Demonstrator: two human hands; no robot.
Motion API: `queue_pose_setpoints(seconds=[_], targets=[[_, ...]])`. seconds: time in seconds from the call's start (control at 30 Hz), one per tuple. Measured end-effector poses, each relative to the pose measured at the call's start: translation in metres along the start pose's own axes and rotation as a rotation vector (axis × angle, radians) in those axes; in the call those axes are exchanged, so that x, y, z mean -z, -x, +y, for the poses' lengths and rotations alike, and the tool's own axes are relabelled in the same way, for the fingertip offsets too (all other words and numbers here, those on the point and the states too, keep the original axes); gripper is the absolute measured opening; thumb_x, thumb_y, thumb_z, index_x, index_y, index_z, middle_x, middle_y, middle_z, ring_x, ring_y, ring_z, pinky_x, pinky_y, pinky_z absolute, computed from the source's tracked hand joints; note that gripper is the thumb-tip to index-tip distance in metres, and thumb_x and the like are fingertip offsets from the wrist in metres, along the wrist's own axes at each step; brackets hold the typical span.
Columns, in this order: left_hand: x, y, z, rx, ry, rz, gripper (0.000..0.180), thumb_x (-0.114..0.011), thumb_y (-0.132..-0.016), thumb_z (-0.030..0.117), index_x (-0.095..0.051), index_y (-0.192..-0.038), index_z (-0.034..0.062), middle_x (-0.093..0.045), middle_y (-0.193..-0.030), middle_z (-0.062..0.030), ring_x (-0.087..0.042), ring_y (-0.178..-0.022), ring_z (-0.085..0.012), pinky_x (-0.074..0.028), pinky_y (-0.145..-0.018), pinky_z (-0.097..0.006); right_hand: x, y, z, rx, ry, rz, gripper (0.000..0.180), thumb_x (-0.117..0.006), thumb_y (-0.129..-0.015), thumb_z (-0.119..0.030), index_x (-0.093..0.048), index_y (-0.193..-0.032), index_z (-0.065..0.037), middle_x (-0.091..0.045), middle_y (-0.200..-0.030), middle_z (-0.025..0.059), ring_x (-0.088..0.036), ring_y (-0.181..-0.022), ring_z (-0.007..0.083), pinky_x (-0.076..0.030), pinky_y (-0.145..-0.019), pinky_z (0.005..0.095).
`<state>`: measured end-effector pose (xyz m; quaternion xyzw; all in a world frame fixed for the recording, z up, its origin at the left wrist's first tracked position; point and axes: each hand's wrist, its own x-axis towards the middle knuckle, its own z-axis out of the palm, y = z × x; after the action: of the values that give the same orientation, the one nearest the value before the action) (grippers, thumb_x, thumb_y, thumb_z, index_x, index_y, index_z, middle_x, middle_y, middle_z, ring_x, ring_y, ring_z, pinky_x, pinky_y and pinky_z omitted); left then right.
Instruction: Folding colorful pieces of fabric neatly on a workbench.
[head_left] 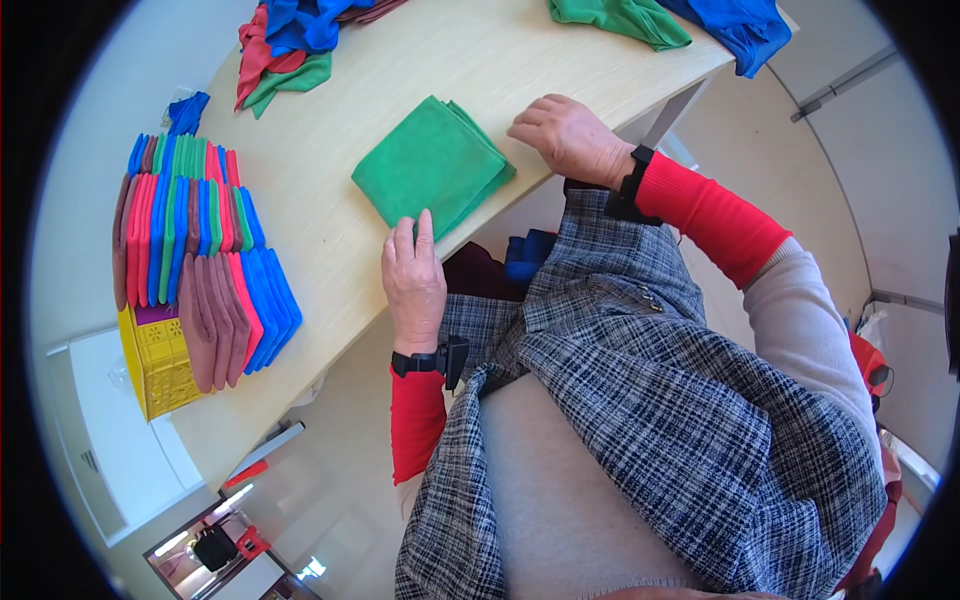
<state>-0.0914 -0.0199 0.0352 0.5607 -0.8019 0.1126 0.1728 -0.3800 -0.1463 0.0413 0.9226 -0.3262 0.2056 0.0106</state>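
Note:
A green cloth (425,160), folded into a rough square with layered edges on its right side, lies flat near the front edge of the table. My left hand (413,275) is at its lower edge, fingers stretched out and fingertips at the fabric. Just off the cloth's right corner is my right hand (568,138), its fingers loosely bent with a small gap to the cloth. Neither hand grips anything. Red cuffs and black wrist straps show on both my arms.
At the left, a yellow basket (158,365) holds folded red, blue, green and brown cloths (190,225). The pale table (335,95) has loose cloths (300,35) at its far left, plus a green cloth (625,20) and a blue cloth (738,35) at its far right.

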Motion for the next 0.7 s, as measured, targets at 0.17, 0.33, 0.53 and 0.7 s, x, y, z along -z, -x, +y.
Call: queue_pose_setpoints(seconds=[0.17, 0.33, 0.53, 0.7], targets=[[0.001, 0.003, -0.001, -0.015, 0.004, 0.042, 0.054, -0.06, -0.082, -0.008, -0.059, -0.135, 0.0009, -0.059, -0.125, -0.0184, -0.057, -0.112, -0.0363, -0.049, -0.1, -0.045, 0.004, -0.044, -0.043, -0.111, -0.244, 0.187, 0.025, -0.063, -0.084, -0.011, -0.067, -0.108, -0.003, -0.069, -0.104, 0.0116, -0.063, -0.106, 0.0293, -0.049, -0.097, 0.0407], [-0.006, 0.008, 0.005, -0.001, 0.021, 0.025, 0.051, -0.059, -0.085, -0.007, -0.058, -0.136, -0.0015, -0.059, -0.132, -0.0194, -0.057, -0.12, -0.0376, -0.047, -0.106, -0.045, -0.025, -0.097, -0.092, -0.137, -0.263, 0.011, 0.045, -0.06, -0.097, -0.03, -0.059, -0.132, -0.002, -0.063, -0.129, 0.018, -0.054, -0.128, 0.0349, -0.041, -0.11, 0.0487], [-0.007, 0.016, 0.011, 0.006, 0.011, 0.028, 0.045, -0.058, -0.088, -0.004, -0.059, -0.134, -0.0039, -0.057, -0.14, -0.0194, -0.053, -0.131, -0.037, -0.045, -0.11, -0.046, -0.068, -0.104, -0.103, -0.26, -0.081, -0.012, 0.064, -0.051, -0.101, -0.047, -0.048, -0.148, -0.004, -0.045, -0.154, 0.0178, -0.036, -0.147, 0.0363, -0.027, -0.121, 0.0527], [-0.008, 0.022, 0.007, 0.021, 0.021, 0.023, 0.047, -0.058, -0.09, -0.004, -0.056, -0.137, -0.0032, -0.056, -0.142, -0.0189, -0.052, -0.134, -0.0374, -0.044, -0.112, -0.045, -0.068, -0.096, -0.083, -0.29, -0.084, -0.015, 0.063, -0.05, -0.101, -0.047, -0.048, -0.148, -0.005, -0.042, -0.156, 0.0155, -0.033, -0.149, 0.0356, -0.024, -0.122, 0.0524]])
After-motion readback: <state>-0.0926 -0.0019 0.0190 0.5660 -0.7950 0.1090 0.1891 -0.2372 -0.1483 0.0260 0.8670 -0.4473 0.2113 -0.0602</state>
